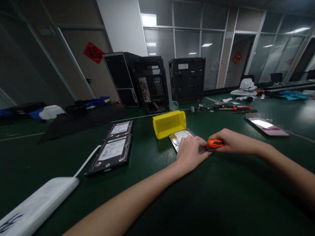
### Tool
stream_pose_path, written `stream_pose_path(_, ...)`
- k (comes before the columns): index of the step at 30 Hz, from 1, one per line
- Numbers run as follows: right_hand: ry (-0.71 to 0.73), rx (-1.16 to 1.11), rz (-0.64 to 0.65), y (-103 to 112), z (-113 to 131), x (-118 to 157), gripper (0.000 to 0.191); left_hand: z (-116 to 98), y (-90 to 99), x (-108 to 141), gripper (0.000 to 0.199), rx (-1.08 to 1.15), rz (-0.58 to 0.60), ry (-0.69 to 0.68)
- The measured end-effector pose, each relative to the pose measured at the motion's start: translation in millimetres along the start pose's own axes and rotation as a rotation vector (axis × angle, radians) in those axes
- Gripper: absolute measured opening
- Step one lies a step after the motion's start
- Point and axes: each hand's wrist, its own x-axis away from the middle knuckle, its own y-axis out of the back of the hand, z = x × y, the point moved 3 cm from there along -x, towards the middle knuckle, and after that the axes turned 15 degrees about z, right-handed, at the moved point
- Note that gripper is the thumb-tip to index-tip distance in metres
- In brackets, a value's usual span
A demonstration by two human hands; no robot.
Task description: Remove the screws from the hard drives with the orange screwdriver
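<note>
My left hand (192,150) grips a hard drive (175,137) that lies on the green tabletop, its fingers bent over the near right part and hiding much of it. A silver edge and a white label show past the knuckles. Closed around the orange and black handle of a screwdriver (215,143), my right hand (224,139) is at the drive's right end, close to the left fingertips. The screwdriver's tip cannot be made out. Just behind the drive, a yellow plastic bin (169,124) rests on its side, its hollow facing me.
Left of my hands lie two more hard drives (113,149). A white power strip (41,205) fills the near left corner. Black computer cases (188,80) stand at the back. Screwdrivers and pliers (236,108) lie at the back right, beyond a phone (267,126).
</note>
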Motion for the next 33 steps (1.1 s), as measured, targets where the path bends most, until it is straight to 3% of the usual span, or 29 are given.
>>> stream_pose_path(11, 0.056, -0.078, -0.022, 4, 6, 2, 0.025, 1, -0.7, 0, 0.021, 0.010, -0.005, 0.002)
stream_pose_path(15, 0.127, -0.198, -0.302, 15, 12, 10, 0.029, 2, -2.7, -1, 0.021, 0.024, -0.042, -0.033)
stream_pose_path(18, 0.220, -0.457, -0.533, 23, 14, 17, 0.033, 3, -4.4, -1, 0.019, 0.053, -0.050, -0.039)
stream_pose_path(21, 0.395, -0.728, -0.649, 28, 19, 22, 0.025, 4, -5.1, -1, 0.019, 0.070, -0.059, -0.035)
stream_pose_path(24, 0.486, -0.816, -0.741, 31, 26, 24, 0.016, 5, -5.3, -1, 0.019, 0.067, -0.062, -0.039)
stream_pose_path(28, 0.536, -0.844, -0.772, 27, 33, 21, 0.013, 5, -5.6, -1, 0.019, 0.046, -0.070, -0.043)
stream_pose_path(33, 0.548, -0.852, -0.715, 16, 40, 14, 0.012, 5, -5.5, -1, 0.020, 0.021, -0.074, -0.047)
